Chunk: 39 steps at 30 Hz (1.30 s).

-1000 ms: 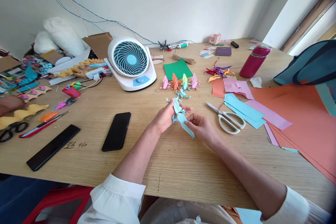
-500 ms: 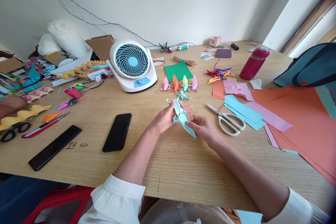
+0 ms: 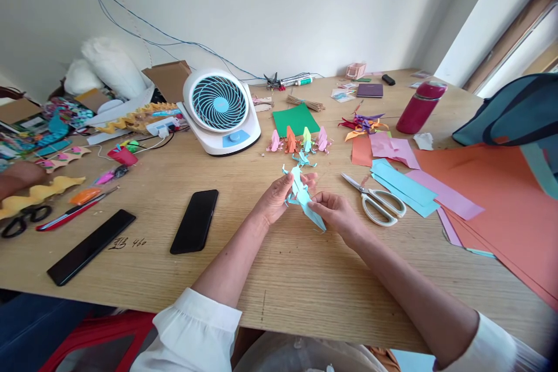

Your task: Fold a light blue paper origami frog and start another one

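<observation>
Head view: both hands meet over the table, around a light blue folded paper. The left hand grasps its upper part, thumb on top and the other fingers spread behind it; the right hand pinches the lower, wider part between thumb and forefinger. The paper slants between the two sets of fingers, its pointed end running past the right fingertips toward the person.

The step in hand looks like shaping or straightening folds. By my judgement, the next move calls for a light, steady left grip while the right fingertips work the edge, since thin points could crease or tear.

Just beyond the left fingertips sits a small blue paper figure, and farther beyond it a row of colored paper figures. Scissors lie to the right of the right fingers, with blue paper strips past them.

Hard to make out are the paper's underside and the small curled limbs by the left thumb, which hides part of them; whether it is one piece or two, I cannot tell. A round bin below the fingers is cut off by the lower edge.
</observation>
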Each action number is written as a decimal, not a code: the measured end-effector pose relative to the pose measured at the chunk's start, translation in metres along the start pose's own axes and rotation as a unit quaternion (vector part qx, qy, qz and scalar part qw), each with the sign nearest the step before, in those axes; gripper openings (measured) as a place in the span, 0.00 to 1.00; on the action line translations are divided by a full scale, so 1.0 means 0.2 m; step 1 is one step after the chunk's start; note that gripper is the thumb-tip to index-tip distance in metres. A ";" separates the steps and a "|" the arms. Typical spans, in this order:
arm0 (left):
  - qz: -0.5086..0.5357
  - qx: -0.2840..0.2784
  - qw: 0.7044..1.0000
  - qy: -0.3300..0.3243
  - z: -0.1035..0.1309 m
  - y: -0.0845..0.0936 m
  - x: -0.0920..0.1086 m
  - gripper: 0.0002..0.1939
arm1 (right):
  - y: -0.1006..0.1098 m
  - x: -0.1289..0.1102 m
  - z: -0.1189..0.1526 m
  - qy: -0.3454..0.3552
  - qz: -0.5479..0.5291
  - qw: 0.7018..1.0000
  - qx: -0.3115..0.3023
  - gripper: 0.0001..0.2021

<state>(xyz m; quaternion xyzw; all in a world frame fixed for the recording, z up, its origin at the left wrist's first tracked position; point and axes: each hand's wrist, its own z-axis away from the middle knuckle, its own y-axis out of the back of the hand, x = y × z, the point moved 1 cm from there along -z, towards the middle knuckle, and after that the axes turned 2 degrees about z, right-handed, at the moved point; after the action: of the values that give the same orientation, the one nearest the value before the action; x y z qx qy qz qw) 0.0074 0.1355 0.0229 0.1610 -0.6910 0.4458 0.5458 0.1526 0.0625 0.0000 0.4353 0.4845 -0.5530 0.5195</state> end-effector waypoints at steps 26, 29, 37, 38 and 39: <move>0.008 -0.022 0.998 0.049 0.00 0.15 -0.01 0.19 | -0.01 0.01 0.00 0.023 -0.027 0.999 0.005 0.25; 0.008 -0.022 0.998 0.050 -0.01 0.15 -0.02 0.19 | -0.01 0.02 0.00 0.036 -0.025 0.999 0.013 0.25; 0.021 -0.022 0.998 0.062 0.00 0.14 -0.02 0.19 | -0.03 0.02 0.00 0.047 -0.016 0.998 0.030 0.26; 0.025 -0.023 0.997 0.062 0.00 0.14 -0.02 0.19 | -0.02 0.02 0.00 0.048 -0.015 0.998 0.029 0.26; 0.030 -0.025 0.997 0.063 0.00 0.13 -0.02 0.19 | -0.02 0.02 0.01 0.047 -0.012 0.999 0.025 0.26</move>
<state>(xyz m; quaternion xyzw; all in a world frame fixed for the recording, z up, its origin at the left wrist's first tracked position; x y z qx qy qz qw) -0.0100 0.1493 0.0071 0.0985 -0.6708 0.4536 0.5784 0.1476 0.0607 -0.0029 0.4678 0.4993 -0.5503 0.4786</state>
